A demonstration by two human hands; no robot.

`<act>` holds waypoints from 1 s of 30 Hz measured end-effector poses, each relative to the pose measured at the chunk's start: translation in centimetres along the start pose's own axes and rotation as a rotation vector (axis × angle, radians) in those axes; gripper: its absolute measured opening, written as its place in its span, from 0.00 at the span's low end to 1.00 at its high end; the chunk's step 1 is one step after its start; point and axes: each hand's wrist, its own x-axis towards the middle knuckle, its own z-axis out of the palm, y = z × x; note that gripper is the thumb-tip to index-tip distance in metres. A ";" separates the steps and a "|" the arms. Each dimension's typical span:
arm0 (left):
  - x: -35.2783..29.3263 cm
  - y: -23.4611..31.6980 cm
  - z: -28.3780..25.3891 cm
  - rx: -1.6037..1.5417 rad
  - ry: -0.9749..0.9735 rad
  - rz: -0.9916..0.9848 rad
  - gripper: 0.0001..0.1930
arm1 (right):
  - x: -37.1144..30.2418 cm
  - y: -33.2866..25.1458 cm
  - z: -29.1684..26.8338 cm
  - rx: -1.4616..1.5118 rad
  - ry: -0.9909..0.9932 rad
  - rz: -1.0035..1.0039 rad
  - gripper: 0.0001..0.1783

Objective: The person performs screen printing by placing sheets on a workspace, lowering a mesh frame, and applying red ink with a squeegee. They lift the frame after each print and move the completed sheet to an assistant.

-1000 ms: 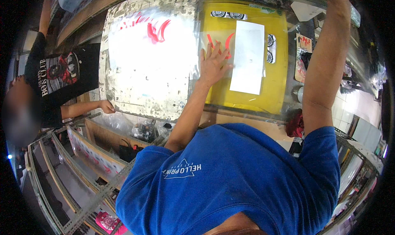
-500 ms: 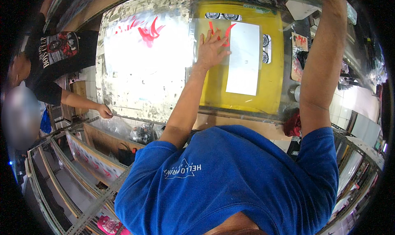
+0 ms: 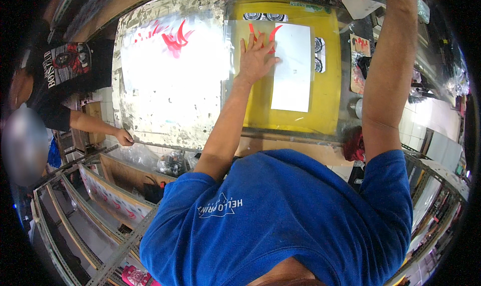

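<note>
My left hand point(image 3: 255, 60) lies palm down with fingers spread on a clear plastic sheet point(image 3: 265, 93). Red curved shapes point(image 3: 275, 33) show around its fingertips. Beneath is a yellow panel point(image 3: 325, 105) in a dark frame. Right beside my thumb, a white rectangular paper point(image 3: 292, 80) lies on the panel. Black-and-white round designs on paper strips point(image 3: 319, 55) show at the panel's far and right sides. My right forearm reaches forward past the panel's right side; its hand lies beyond the upper edge of the picture.
A paint-spattered board point(image 3: 173, 128), glaring white with red marks, adjoins on the left. A co-worker's hand point(image 3: 124, 137) touches its near left corner. Metal racks point(image 3: 75, 201) stand at lower left. A red-stained board point(image 3: 359, 60) lies right of the panel.
The whole scene has shifted slightly left in the picture. My left hand stays flat on the sheet, its fingers still spread; the co-worker's hand remains at the board's corner.
</note>
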 end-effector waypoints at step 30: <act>-15.7 1.7 -3.6 -0.124 0.383 -0.377 0.38 | -24.7 7.1 21.6 -0.219 -0.327 0.208 0.44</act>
